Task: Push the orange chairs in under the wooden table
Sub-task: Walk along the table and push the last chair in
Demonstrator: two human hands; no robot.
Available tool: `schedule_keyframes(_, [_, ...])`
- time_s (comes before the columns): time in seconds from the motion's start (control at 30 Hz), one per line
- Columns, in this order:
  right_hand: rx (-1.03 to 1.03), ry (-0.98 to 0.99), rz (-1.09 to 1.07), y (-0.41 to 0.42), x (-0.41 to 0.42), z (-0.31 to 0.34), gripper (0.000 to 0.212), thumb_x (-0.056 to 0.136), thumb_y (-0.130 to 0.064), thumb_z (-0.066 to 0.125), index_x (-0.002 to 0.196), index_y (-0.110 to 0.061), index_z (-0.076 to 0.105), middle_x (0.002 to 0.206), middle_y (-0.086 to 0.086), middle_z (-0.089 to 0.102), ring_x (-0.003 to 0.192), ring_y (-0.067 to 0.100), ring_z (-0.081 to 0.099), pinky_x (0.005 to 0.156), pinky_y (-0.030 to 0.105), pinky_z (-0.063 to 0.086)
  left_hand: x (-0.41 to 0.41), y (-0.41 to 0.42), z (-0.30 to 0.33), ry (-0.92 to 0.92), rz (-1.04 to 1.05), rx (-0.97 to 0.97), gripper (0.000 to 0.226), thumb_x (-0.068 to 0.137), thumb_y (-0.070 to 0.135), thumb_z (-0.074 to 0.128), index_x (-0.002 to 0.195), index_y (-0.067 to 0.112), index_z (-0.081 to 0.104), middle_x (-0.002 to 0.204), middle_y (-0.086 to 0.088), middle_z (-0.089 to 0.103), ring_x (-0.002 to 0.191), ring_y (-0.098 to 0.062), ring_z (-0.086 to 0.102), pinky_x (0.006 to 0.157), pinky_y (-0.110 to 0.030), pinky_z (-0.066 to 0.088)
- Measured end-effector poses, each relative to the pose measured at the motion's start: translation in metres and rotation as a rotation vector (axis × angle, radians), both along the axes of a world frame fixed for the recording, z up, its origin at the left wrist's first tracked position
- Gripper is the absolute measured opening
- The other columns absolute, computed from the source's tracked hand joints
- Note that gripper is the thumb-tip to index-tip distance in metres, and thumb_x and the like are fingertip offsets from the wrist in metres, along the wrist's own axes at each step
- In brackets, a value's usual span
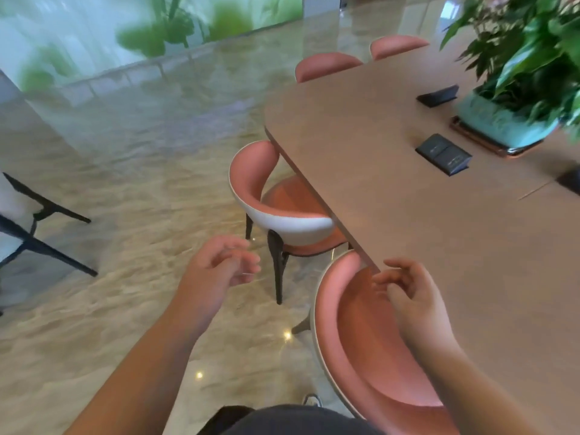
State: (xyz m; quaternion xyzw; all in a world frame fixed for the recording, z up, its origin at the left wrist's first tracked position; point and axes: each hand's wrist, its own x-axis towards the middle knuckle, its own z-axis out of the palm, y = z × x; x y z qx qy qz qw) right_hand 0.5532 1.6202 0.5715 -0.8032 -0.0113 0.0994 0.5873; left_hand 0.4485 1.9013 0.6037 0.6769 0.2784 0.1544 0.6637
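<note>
We stand on a glossy marble floor (131, 189) that runs wide and bare to the left and far side, up to a pale wall with blurred green plants. A long wooden counter (392, 171) fills the right half, its rounded near-left edge slanting toward us. On it sit a potted plant (514, 76) in a teal pot at the far right and two dark socket boxes (443, 154), one just beside the pot, one farther back.

Four orange chairs line the counter's left edge. The nearest chair (370, 346) lies under our right arm, its seat partly beneath the edge. The next chair (282, 202), white-backed with dark legs, is tucked in with its backrest against the edge. Two far chairs (326, 65) show only their backs above the counter.

At the far left stand dark legs (47, 211) of other furniture.

Our left hand (219, 265) hovers over the floor, fingers loosely curled, holding nothing. Our right hand (408, 293) hangs over the nearest chair by the counter edge, fingers likewise half-curled and empty.
</note>
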Motion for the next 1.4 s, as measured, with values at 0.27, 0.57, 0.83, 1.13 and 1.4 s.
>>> schedule_keyframes(0.27, [-0.025, 0.031, -0.335, 0.011, 0.02, -0.019, 0.044, 0.094, 0.01, 0.044, 0.109, -0.028, 0.061, 0.09, -0.007, 0.075, 0.09, 0.017, 0.071, 0.09, 0.044, 0.056, 0.13, 0.043, -0.024, 0.046, -0.316, 0.003, 0.032, 0.097, -0.001, 0.049, 0.1, 0.02, 0.072, 0.093, -0.011, 0.08, 0.085, -0.026, 0.078, 0.071, -0.029, 0.061])
schedule_keyframes(0.57, [-0.056, 0.085, -0.76, 0.057, 0.006, -0.025, 0.046, 0.091, 0.011, 0.043, 0.106, -0.028, 0.061, 0.089, -0.007, 0.075, 0.089, 0.021, 0.071, 0.092, 0.055, 0.056, 0.244, 0.072, -0.035, 0.095, -0.637, -0.031, 0.026, 0.099, -0.003, 0.047, 0.106, 0.011, 0.068, 0.087, -0.006, 0.08, 0.083, -0.022, 0.078, 0.072, -0.03, 0.063])
schedule_keyframes(0.83, [-0.079, 0.139, -1.153, 0.043, -0.054, -0.031, 0.046, 0.09, 0.007, 0.042, 0.103, -0.031, 0.063, 0.085, -0.008, 0.076, 0.086, 0.016, 0.072, 0.085, 0.033, 0.06, 0.263, -0.002, -0.062, 0.209, -1.025, -0.084, 0.034, 0.101, -0.011, 0.037, 0.104, 0.008, 0.065, 0.082, -0.005, 0.079, 0.076, -0.018, 0.076, 0.074, -0.032, 0.063])
schedule_keyframes(1.13, [-0.054, 0.294, -1.314, -0.012, -0.087, -0.056, 0.041, 0.086, -0.005, 0.044, 0.103, -0.036, 0.063, 0.09, -0.008, 0.077, 0.093, 0.022, 0.072, 0.094, 0.057, 0.055, 0.272, -0.07, -0.089, 0.281, -1.122, 0.009, 0.034, 0.101, -0.013, 0.034, 0.105, 0.008, 0.062, 0.095, -0.018, 0.07, 0.081, -0.028, 0.07, 0.071, -0.029, 0.061])
schedule_keyframes(1.4, [-0.094, 0.387, -1.257, -0.084, -0.081, -0.111, 0.041, 0.089, -0.005, 0.045, 0.099, -0.042, 0.06, 0.092, -0.01, 0.076, 0.094, 0.024, 0.071, 0.086, 0.046, 0.058, 0.28, -0.103, -0.143, 0.405, -1.053, 0.172, 0.038, 0.096, -0.01, 0.038, 0.102, 0.015, 0.065, 0.093, -0.007, 0.077, 0.085, -0.022, 0.075, 0.082, -0.04, 0.061])
